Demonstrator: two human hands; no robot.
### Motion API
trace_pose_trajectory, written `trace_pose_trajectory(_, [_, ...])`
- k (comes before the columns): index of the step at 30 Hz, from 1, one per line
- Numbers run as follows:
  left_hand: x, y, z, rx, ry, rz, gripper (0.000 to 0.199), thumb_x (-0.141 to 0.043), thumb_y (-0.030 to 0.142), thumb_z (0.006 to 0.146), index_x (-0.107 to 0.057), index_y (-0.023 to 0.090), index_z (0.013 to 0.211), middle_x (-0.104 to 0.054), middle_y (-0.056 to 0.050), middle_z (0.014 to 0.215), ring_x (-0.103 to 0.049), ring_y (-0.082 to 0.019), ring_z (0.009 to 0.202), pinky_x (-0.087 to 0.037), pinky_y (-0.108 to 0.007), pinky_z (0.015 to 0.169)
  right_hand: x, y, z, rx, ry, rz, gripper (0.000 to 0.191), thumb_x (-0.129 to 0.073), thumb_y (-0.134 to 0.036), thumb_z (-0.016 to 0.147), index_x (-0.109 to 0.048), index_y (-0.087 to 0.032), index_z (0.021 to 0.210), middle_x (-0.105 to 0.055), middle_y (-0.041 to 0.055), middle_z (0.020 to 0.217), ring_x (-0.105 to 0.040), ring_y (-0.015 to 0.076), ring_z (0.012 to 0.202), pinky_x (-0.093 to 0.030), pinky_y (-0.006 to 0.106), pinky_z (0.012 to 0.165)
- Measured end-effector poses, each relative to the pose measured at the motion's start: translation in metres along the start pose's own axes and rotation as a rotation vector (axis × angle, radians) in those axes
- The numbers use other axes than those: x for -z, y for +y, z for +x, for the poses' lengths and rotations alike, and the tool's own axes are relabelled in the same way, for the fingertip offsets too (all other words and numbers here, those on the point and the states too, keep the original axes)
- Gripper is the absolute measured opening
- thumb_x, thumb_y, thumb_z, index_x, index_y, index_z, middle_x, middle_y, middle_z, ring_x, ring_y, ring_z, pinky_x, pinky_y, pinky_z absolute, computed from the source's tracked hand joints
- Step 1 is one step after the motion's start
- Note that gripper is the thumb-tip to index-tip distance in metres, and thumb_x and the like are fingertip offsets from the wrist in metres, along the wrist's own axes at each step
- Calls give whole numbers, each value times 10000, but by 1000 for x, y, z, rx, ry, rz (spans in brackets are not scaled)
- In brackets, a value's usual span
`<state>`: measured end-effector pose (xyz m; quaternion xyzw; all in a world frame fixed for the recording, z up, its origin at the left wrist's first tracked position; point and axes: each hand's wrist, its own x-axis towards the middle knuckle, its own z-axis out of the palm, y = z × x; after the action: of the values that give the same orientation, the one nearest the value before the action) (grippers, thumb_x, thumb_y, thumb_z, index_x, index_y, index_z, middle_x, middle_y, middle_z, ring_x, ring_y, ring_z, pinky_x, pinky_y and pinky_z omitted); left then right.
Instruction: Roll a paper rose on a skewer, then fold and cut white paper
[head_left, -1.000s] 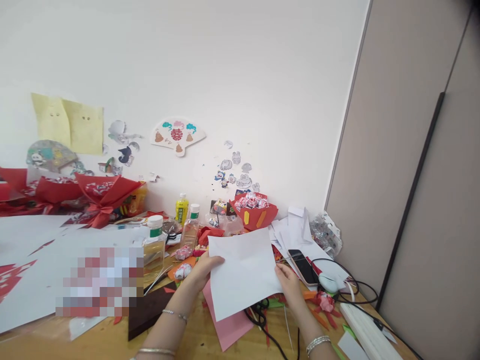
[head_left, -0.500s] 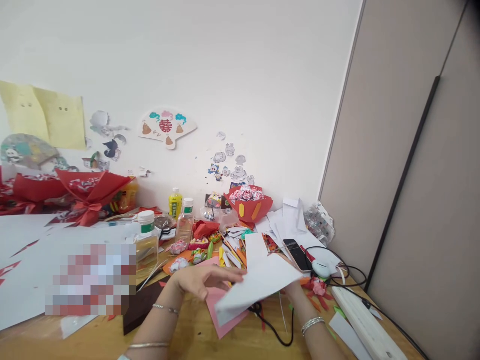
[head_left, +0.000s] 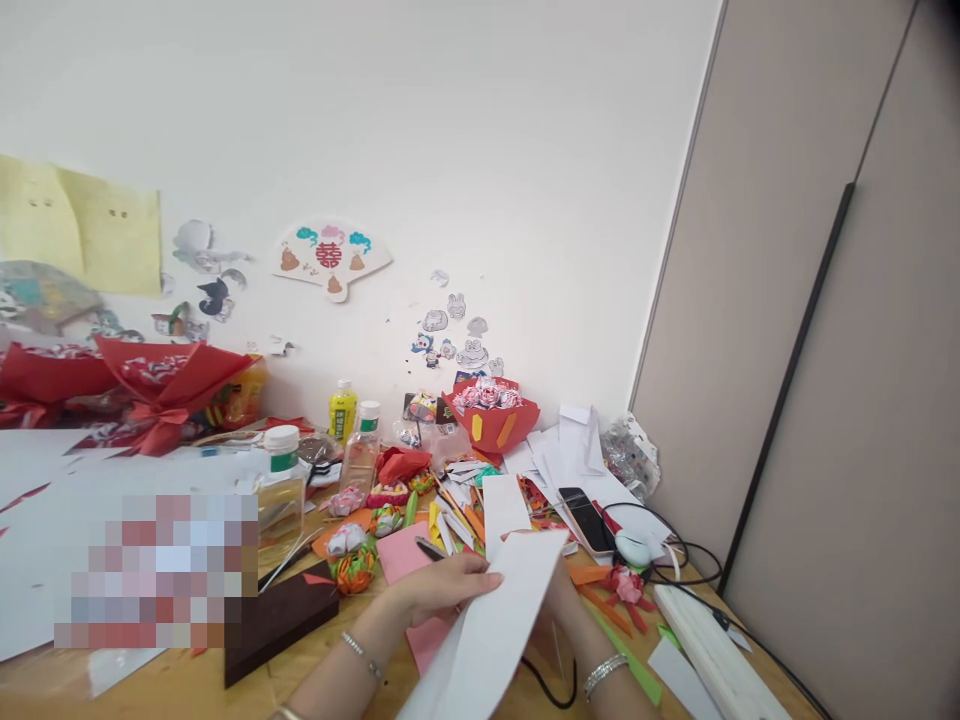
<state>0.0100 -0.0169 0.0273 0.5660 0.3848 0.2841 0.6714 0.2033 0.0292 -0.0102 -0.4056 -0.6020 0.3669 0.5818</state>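
Observation:
A folded sheet of white paper is held tilted over the table's front, its upper corner pointing right. My left hand grips the sheet's left edge, thumb tip on the paper's face. Behind the right edge is my right hand, closed on the sheet with its fingers mostly hidden by it. Pink paper lies on the table beneath my left hand, and a dark pointed tool shows just beyond that hand. Another white paper strip lies behind the held sheet.
Folded paper pieces clutter the middle. A phone, a white mouse and a power strip are at right. Bottles, a dark brown block and red-wrapped bouquets stand or lie to the left.
My left hand has gone from open fingers beside the sheet to gripping its edge. The sheet has turned steeper and moved nearer to me, still in my right hand.

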Motion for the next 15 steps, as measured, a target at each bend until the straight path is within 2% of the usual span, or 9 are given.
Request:
trace_pose_trajectory(5, [1, -1, 7, -21, 10, -83, 313, -772, 318, 595, -651, 142, 823, -717, -90, 815, -671, -216, 770, -494, -245, 638, 6, 1, 6, -68, 32, -1, 428, -712, -545, 527, -715, -153, 701, -703, 99, 742, -634, 276, 770, -483, 364, 702])
trace_pose_trajectory(7, [3, 2, 8, -33, 46, -145, 337, -767, 342, 603, -635, 137, 835, -719, -95, 837, -671, -206, 757, -490, -247, 638, 6, -1, 6, -130, 80, 51, 539, -642, -643, 577, -710, -135, 742, -698, 111, 743, -636, 264, 733, -484, 345, 656])
trace_pose_trajectory(11, [4, 6, 7, -95, 149, -269, 374, -738, 381, 638, -614, 140, 896, -718, -67, 809, -659, -182, 708, -476, -240, 607, 1, -8, 3, -327, 73, 356, 679, -459, -755, 669, -688, -136, 826, -684, 84, 710, -600, 193, 545, -462, 300, 517])
trace_pose_trajectory(13, [4, 7, 8, -149, 177, -338, 379, -716, 388, 661, -615, 132, 922, -717, -64, 777, -656, -182, 691, -464, -233, 591, 0, -13, 2, -297, 86, 382, 640, -475, -755, 657, -669, -154, 763, -640, 49, 610, -519, 144, 435, -413, 264, 440])
trace_pose_trajectory(15, [4, 6, 10, -177, 210, -417, 377, -679, 396, 691, -617, 120, 940, -718, -73, 742, -659, -201, 684, -464, -245, 581, -1, -18, -1, -192, 126, 333, 532, -587, -690, 623, -644, -169, 714, -588, 12, 555, -460, 114, 410, -375, 234, 416])
